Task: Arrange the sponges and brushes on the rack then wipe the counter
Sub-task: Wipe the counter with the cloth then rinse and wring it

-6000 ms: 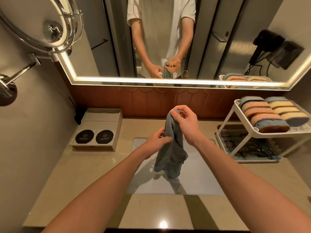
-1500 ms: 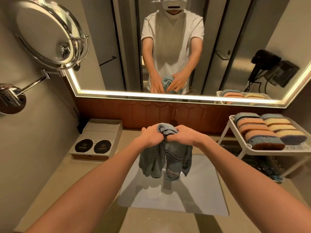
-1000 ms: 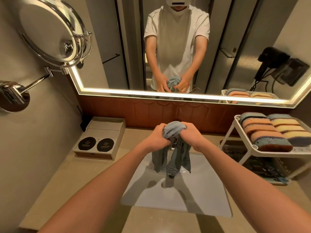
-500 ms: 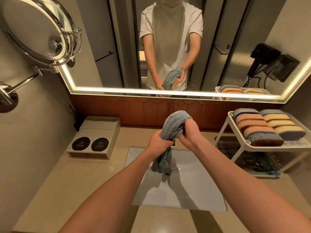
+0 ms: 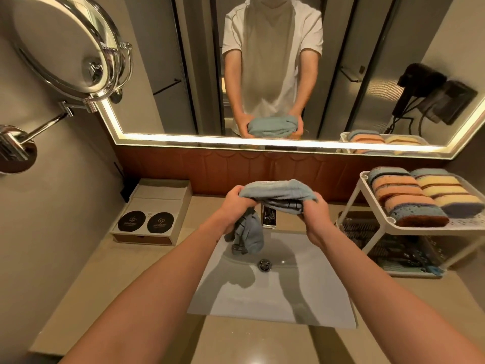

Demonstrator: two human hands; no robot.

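A grey-blue cloth point(image 5: 275, 191) is stretched level between my two hands above the white sink point(image 5: 309, 300). My left hand point(image 5: 235, 206) grips its left end, and a loose tail of cloth hangs below that fist. My right hand point(image 5: 313, 214) grips the right end. At the right, a white two-tier rack point(image 5: 367, 190) stands on the beige counter point(image 5: 99, 282). Several sponges point(image 5: 409, 195) lie in rows on its top tier. Dark brushes point(image 5: 388, 245) lie on the lower tier, partly hidden by the rack's frame.
A chrome faucet point(image 5: 269, 216) stands behind the sink, under the cloth. A white box point(image 5: 154, 214) with two black discs sits at the back left. A round shaving mirror point(image 5: 70, 48) juts from the left wall. The wall mirror point(image 5: 262, 61) reflects me.
The bunched cloth, held upright between my fists half a second ago, is now pulled out sideways between my hands. My hands have moved apart, and the view has shifted slightly.
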